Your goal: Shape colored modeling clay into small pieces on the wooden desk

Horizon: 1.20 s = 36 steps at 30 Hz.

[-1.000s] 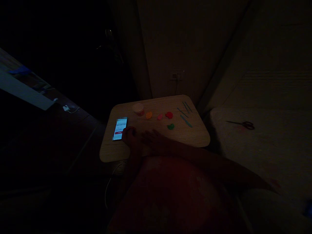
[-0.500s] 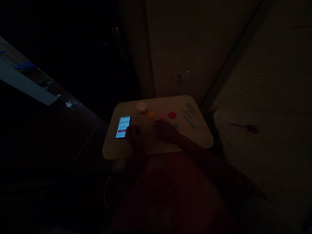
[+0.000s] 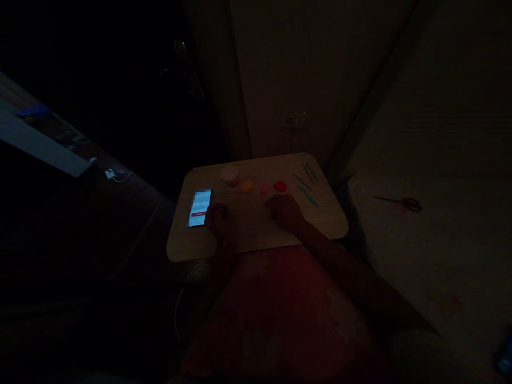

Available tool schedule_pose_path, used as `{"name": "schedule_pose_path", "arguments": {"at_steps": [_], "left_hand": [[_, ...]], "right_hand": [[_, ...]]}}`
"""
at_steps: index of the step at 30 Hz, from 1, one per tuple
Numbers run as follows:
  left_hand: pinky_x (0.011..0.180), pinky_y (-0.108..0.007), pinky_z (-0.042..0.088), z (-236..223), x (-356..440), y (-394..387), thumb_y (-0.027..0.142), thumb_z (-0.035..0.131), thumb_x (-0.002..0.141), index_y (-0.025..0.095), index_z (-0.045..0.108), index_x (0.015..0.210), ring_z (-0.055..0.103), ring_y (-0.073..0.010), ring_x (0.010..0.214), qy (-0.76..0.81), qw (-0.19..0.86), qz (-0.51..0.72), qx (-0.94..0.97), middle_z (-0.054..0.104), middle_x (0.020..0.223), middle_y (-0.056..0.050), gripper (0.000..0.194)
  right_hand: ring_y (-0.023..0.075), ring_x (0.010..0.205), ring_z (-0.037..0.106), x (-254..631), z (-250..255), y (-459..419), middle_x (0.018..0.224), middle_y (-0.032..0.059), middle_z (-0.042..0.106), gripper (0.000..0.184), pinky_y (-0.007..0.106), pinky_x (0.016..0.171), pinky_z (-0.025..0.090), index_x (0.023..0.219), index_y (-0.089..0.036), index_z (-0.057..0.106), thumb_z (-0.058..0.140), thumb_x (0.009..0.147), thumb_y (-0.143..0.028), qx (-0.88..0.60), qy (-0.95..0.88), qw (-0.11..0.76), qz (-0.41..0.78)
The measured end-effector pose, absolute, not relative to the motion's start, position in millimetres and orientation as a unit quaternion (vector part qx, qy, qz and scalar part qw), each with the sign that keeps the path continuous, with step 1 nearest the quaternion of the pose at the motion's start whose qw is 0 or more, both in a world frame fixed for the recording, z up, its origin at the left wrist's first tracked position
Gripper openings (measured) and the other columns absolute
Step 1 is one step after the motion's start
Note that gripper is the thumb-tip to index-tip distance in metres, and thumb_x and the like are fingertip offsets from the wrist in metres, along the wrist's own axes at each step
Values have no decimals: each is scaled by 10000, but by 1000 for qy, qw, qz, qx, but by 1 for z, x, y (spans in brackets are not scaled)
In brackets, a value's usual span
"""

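In dim light, my left hand rests on the small wooden table, its fingers curled, beside the right edge of a lit phone. Whether anything is inside those fingers is too dark to see. My right hand lies palm down on the table, fingers bent and pointing left; their grip is lost in shadow. Just beyond it sit a red lump and a pink lump, both like modelling clay. Farther left are an orange lump and a round, pale-lidded tub.
Several thin teal sticks or tools lie at the table's right side. Scissors rest on a pale surface to the right. A wall socket with a plug is behind the table. A white cable hangs at lower left.
My right hand has shifted right along the table, and the green lump that showed beside it is now out of sight. My left hand stays by the phone. The view has moved slightly.
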<state>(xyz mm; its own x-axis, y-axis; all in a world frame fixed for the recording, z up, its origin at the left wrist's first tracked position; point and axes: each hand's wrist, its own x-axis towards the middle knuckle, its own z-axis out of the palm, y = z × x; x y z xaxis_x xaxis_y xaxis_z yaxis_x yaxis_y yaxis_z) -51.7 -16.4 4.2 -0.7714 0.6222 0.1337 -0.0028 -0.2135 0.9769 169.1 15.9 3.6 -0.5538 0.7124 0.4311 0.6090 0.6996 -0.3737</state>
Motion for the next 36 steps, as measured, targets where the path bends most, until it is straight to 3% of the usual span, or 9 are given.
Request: {"name": "schedule_pose_path", "arguments": {"at_steps": [3, 7, 13, 19, 24, 36], "left_hand": [[582, -229, 387, 5, -49, -16, 235, 580, 685, 177, 594, 676, 515, -108, 625, 577, 227, 742, 257, 572, 667, 13, 60], [584, -229, 386, 4, -47, -16, 233, 574, 671, 183, 597, 671, 501, -109, 619, 577, 234, 733, 273, 567, 654, 15, 55], [594, -239, 381, -2, -50, -15, 235, 577, 682, 183, 614, 685, 499, -117, 646, 579, 231, 725, 293, 571, 681, 9, 64], [596, -245, 382, -1, -49, -15, 218, 574, 697, 182, 613, 692, 498, -122, 652, 588, 234, 713, 302, 576, 693, 6, 53], [637, -240, 404, 2, -47, -18, 214, 573, 722, 184, 613, 697, 507, -124, 684, 595, 218, 699, 332, 578, 709, 6, 56], [640, -240, 410, 2, -44, -21, 214, 589, 750, 189, 614, 700, 520, -140, 708, 594, 237, 660, 394, 586, 714, 2, 61]], "right_hand": [[261, 993, 603, 175, 7, 10, 1042, 123, 715, 307, 401, 878, 350, 1043, -163, 712, 475, 1029, -358, -369, -877, 295, 87], [306, 1071, 561, 180, 11, 4, 1136, 147, 677, 376, 437, 918, 316, 1106, -162, 712, 623, 921, -477, -384, -885, 258, 60], [342, 1174, 493, 182, 9, 4, 1258, 176, 622, 373, 465, 948, 294, 1203, -158, 689, 643, 866, -311, -413, -884, 217, 27], [330, 1185, 477, 179, 7, 7, 1249, 169, 658, 271, 464, 956, 300, 1161, -178, 716, 524, 974, -216, -456, -867, 198, 19], [321, 1155, 499, 180, 8, 9, 1199, 158, 697, 260, 472, 1001, 302, 1169, -190, 720, 531, 1014, -278, -442, -864, 238, 37], [298, 1075, 558, 184, 9, 9, 1085, 132, 712, 151, 429, 974, 342, 1010, -192, 698, 626, 955, -312, -423, -849, 306, 80]]}}
